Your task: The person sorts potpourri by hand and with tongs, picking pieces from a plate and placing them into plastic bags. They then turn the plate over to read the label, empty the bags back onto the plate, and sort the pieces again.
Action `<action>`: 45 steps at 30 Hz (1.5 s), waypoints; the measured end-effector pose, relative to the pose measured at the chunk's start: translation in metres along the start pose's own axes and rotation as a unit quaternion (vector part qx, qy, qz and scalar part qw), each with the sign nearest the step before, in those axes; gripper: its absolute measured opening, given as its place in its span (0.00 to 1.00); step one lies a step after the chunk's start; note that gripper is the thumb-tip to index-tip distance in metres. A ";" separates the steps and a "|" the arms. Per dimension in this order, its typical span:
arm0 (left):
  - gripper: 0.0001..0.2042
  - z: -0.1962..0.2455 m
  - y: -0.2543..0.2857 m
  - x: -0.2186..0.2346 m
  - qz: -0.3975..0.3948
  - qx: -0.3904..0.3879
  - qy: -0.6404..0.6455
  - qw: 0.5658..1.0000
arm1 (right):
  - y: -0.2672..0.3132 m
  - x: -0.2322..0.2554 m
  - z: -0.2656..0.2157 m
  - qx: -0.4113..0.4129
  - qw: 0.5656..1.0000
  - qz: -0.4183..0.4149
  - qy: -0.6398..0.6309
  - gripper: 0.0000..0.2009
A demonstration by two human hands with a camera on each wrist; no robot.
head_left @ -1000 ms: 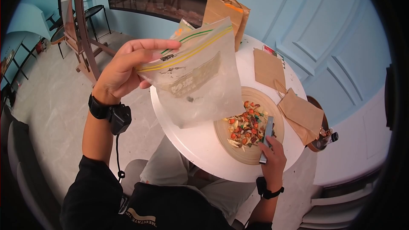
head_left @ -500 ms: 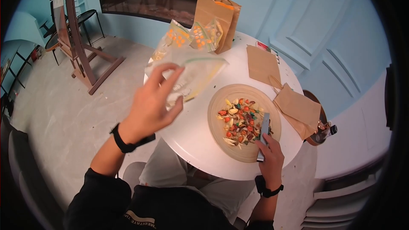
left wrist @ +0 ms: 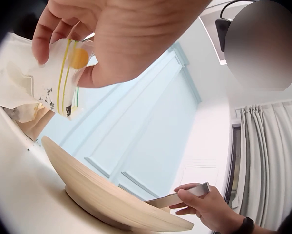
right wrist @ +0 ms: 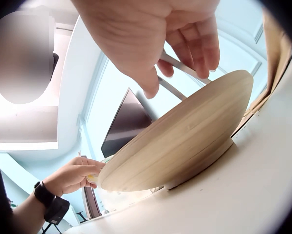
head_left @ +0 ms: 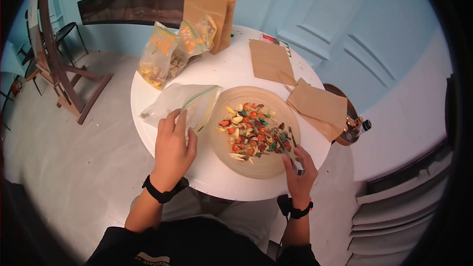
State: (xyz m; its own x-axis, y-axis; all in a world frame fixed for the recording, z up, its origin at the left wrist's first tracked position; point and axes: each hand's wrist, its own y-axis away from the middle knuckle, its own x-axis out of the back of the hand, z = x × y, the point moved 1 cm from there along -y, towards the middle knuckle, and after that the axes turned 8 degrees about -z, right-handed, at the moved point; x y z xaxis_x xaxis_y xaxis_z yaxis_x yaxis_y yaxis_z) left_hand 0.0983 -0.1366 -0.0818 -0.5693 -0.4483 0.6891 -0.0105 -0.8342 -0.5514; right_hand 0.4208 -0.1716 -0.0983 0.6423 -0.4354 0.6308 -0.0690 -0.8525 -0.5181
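My left hand (head_left: 172,155) holds a clear zip bag (head_left: 165,103) by its zip edge, with green and yellow lines along it. In the left wrist view, thumb and fingers lie on either side of that edge. The bag lies on the table, left of a round wooden plate (head_left: 266,171). A colourful mix of dried pieces (head_left: 246,130), orange, yellow, brown and green, is spread over the plate. At the plate's right side my right hand (head_left: 303,177) grips metal tongs (left wrist: 177,199), their arms parted and tips down at the mix.
Filled zip bags (head_left: 157,54) stand at the back left of the white table (head_left: 226,69), by an upright paper bag (head_left: 207,15). Flat brown paper bags (head_left: 271,61) lie behind and right of the plate. A dark-topped bottle (head_left: 365,126) shows beyond the right edge.
My left hand has lowered the zip bag from up in front of me to the table beside the plate. The tongs have moved from the plate's right edge in over the mix.
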 end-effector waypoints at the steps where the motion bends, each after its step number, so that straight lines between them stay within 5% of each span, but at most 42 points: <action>1: 0.22 0.000 0.000 -0.003 0.009 0.003 -0.001 1.000 | 0.001 0.000 0.002 -0.037 0.999 0.014 -0.035 0.17; 10: 0.22 0.003 0.003 -0.009 0.012 0.017 0.010 1.000 | 0.002 0.010 -0.004 -0.192 0.968 0.069 -0.147 0.13; 17: 0.23 0.003 0.006 -0.009 0.013 0.025 0.027 0.999 | -0.001 -0.003 -0.005 -0.172 0.941 0.062 -0.286 0.16; 20: 0.23 0.003 0.004 -0.008 0.021 0.028 0.033 0.999 | -0.017 0.011 -0.004 -0.164 0.941 0.103 -0.276 0.16; 29: 0.22 -0.002 -0.012 -0.015 0.083 0.034 0.102 0.991 | -0.009 0.006 0.020 -0.123 0.976 -0.005 -0.179 0.16; 33: 0.21 -0.001 -0.021 -0.019 0.064 0.061 0.129 0.988 | -0.002 0.005 0.023 -0.167 0.971 -0.030 -0.167 0.17; 45: 0.15 -0.022 -0.081 -0.014 0.062 0.044 0.163 0.984 | -0.008 0.016 0.030 -0.001 0.983 -0.160 0.084 0.22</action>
State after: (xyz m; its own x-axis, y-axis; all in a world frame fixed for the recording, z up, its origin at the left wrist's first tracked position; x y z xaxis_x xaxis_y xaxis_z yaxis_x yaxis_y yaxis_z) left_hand 0.0890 -0.0552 -0.0573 -0.7956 -0.4337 0.4231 0.1390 -0.8103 -0.5692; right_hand 0.4545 -0.1630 -0.1017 0.4959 -0.1855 0.8483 0.1157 -0.9541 -0.2762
